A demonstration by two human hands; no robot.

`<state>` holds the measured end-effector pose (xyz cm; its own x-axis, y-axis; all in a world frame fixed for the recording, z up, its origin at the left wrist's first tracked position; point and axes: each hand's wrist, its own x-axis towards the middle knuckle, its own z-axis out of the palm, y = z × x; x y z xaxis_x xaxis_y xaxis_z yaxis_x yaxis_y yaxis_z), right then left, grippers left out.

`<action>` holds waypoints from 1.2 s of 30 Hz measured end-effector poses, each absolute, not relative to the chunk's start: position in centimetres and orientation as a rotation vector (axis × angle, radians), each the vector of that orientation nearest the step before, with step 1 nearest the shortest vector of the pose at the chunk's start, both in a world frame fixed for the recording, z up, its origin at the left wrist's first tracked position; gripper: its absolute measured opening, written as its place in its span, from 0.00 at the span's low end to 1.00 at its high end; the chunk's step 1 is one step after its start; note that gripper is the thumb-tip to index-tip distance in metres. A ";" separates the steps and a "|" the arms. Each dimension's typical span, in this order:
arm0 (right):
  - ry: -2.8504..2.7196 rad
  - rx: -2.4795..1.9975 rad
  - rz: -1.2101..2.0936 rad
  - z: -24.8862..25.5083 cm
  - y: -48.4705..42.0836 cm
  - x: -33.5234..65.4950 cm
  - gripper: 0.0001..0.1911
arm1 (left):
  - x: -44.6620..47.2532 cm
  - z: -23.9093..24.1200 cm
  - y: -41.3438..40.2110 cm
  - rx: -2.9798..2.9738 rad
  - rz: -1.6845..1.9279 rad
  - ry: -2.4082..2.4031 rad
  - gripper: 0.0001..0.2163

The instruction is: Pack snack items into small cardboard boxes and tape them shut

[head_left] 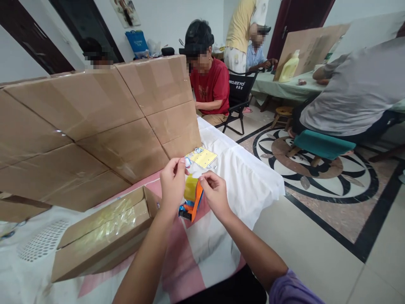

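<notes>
An orange and blue tape dispenser (pixel 192 202) with a yellowish tape roll hangs between my two hands above the table. My left hand (pixel 172 182) is closed, its fingertips pinching the clear tape end pulled up from the roll. My right hand (pixel 215 192) is closed on the dispenser's right side. A small cardboard box (pixel 104 234) with tape shining across its top flaps lies on the table just left of my left forearm.
A tall cardboard wall (pixel 95 122) stands across the white and pink tablecloth (pixel 253 177). A yellow card (pixel 204 157) lies beyond my hands. A person in a red shirt (pixel 210 86) sits behind; another in grey (pixel 354 93) sits at right, near a table with a yellow bottle (pixel 289 66).
</notes>
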<state>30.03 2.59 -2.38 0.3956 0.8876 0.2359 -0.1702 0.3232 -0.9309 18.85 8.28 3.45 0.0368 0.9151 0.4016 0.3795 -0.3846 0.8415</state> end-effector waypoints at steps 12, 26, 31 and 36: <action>-0.714 -1.223 0.711 -8.2 4.2 34.3 0.13 | 29.3 -2.1 25.7 1.831 0.154 1.562 0.16; -0.853 -1.264 0.651 -9.4 4.4 33.9 0.10 | 30.3 -2.4 28.0 2.163 -0.583 1.661 0.19; -0.872 -1.255 0.642 -9.8 4.5 33.9 0.10 | 30.1 -2.4 28.2 2.147 -0.683 1.630 0.18; -0.873 -1.256 0.628 -9.9 4.6 34.0 0.11 | 30.3 -2.1 27.8 2.202 -0.674 1.691 0.19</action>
